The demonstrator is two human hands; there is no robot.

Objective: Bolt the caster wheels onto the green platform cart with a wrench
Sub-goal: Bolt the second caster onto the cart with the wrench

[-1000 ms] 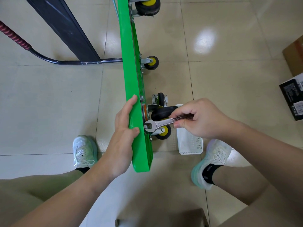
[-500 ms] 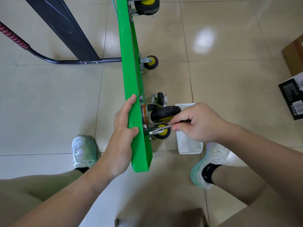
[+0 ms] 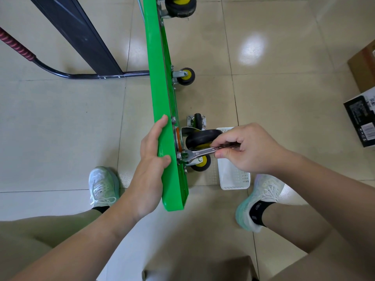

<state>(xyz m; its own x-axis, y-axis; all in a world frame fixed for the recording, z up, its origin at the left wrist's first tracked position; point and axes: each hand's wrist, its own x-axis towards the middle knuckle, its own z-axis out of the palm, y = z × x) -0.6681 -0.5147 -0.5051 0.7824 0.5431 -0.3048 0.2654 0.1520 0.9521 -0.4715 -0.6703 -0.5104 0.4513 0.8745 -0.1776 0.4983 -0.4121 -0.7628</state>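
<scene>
The green platform cart [image 3: 162, 88] stands on edge between the 2 shoes [image 3: 101, 183], the left hand [image 3: 152, 159] curled over its top rim. The right hand [image 3: 249, 149] pinches the wrench [image 3: 199, 153] handle in curled fingertips [image 3: 221, 154], head on a nut [image 3: 179, 155] beside the nearest caster wheel [image 3: 203, 138] — that light pinch could let the head slip, rounding the nut or tipping the cart

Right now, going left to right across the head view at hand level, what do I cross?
Left hand → green cart deck → wrench → right hand → black box at the frame's edge.
</scene>
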